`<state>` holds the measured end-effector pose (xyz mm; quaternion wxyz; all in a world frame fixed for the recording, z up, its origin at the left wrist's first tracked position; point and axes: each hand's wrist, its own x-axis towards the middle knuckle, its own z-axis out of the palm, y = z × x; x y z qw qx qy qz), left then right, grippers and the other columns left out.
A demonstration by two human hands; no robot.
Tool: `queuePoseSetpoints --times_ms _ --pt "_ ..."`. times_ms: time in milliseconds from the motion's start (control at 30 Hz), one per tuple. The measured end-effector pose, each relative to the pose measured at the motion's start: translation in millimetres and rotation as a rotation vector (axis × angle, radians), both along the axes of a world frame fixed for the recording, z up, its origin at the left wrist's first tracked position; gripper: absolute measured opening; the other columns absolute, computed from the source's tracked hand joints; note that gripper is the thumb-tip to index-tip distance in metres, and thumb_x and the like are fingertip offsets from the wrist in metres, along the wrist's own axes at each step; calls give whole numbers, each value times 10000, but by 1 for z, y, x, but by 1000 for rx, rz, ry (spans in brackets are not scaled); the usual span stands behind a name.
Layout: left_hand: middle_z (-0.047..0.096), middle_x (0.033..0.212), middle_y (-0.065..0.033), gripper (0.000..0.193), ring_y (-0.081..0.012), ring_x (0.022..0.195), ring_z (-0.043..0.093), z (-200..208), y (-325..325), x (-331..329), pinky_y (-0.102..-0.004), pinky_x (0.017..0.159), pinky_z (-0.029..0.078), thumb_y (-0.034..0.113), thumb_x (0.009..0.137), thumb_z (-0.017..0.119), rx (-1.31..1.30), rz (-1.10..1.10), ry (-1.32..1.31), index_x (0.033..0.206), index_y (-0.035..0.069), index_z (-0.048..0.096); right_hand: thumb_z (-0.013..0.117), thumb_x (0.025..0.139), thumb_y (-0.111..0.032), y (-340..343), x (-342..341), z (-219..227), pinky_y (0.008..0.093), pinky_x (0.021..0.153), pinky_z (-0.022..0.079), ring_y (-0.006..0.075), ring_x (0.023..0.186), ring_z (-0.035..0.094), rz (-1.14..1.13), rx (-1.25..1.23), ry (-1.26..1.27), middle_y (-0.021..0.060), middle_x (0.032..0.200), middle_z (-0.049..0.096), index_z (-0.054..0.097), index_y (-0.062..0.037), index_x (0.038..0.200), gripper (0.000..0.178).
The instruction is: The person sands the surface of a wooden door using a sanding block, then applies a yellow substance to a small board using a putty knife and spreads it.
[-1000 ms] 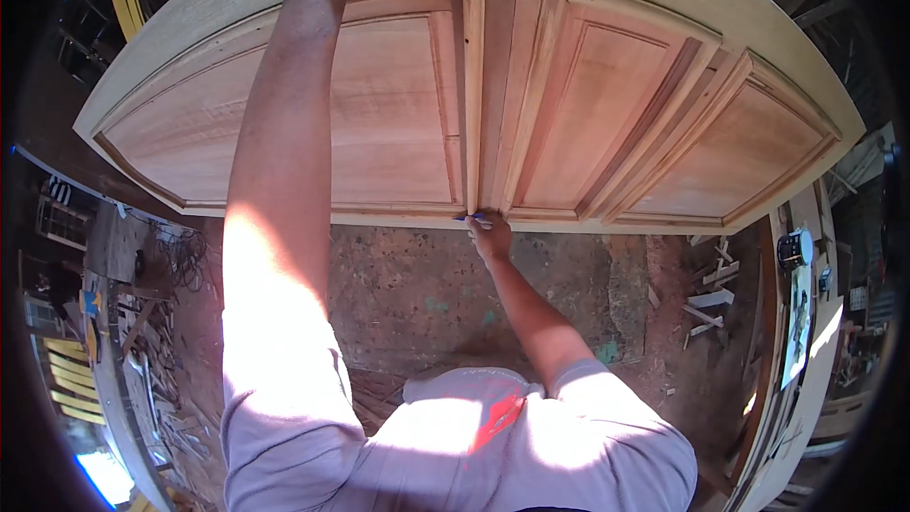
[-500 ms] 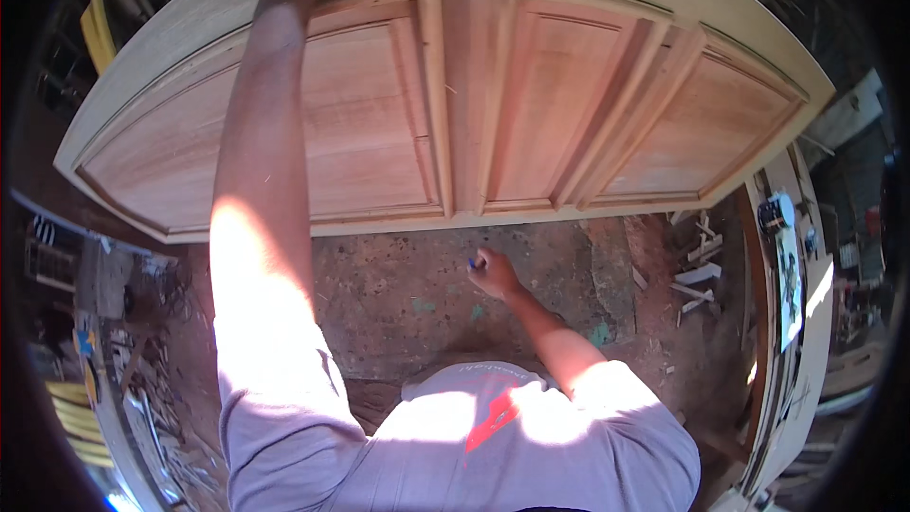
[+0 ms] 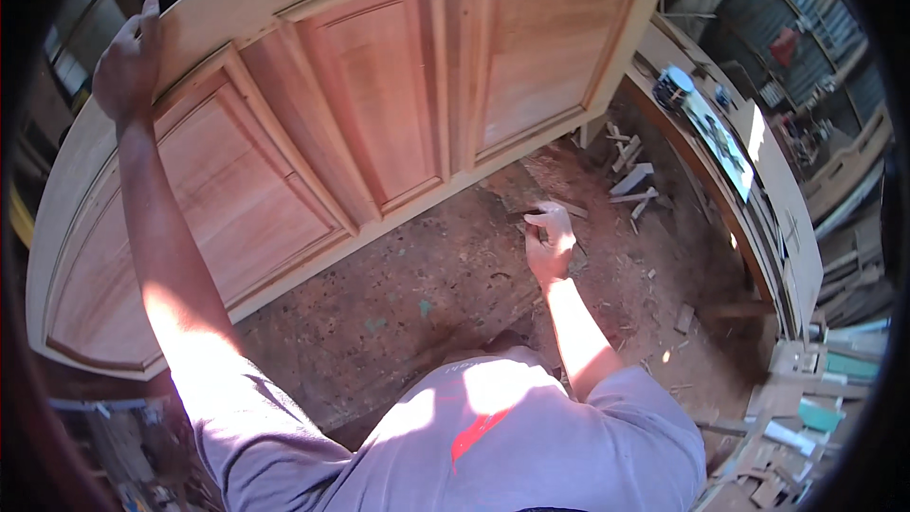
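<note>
A large wooden panelled door stands on its long edge in front of me, leaning slightly. With my left arm stretched out, my left hand grips the door's upper edge at the far left. Low in front of the door, apart from it, is my right hand. Its fingers are curled into a pinch, and whatever lies in them is too small and blurred to name.
On the right runs a wooden workbench bearing a can and a pale sheet. Wood offcuts litter the floor beside it. Stacked boards stand farther right, and more scraps lie at the lower right.
My view has swung right, so the door sits farther left and more of the bench shows. My right hand has turned and moved toward the right; the blue tip seen at it before no longer shows.
</note>
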<state>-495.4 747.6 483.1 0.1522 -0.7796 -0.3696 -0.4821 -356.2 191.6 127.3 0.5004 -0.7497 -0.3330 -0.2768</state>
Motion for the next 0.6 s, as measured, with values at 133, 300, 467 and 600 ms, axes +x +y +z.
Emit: queuePoseSetpoints --times_ms 133,300,467,600 --pt "777 982 -173 657 -423 1005 728 -2 3 0 -493 836 581 768 987 391 -45 -15 51 1063 260 800 713 853 128 -19 -16 19 379 913 585 286 982 752 -76 13 248 145 1039 769 678 -24 944 180" --pt "776 1040 -156 690 -407 1021 724 1 21 -10 -495 837 578 772 1001 348 -79 18 130 1166 248 766 645 996 26 -44 -46 21 333 782 633 217 884 762 129 351 1098 167 1044 748 608 29 1219 226" --pt "772 1141 -137 720 -377 1143 700 1 22 -6 -461 935 552 798 985 339 -153 -6 82 1315 286 722 631 996 1 -106 -68 -23 354 741 635 244 861 757 111 356 1206 157 1033 698 562 -2 1284 297" --pt "747 1246 -110 713 -352 1181 696 -4 41 -11 -435 957 546 767 1003 337 -136 -136 91 1403 284 673 588 999 -69 -152 -63 -40 307 609 568 201 751 707 212 425 1301 133 952 695 544 -42 1253 259"
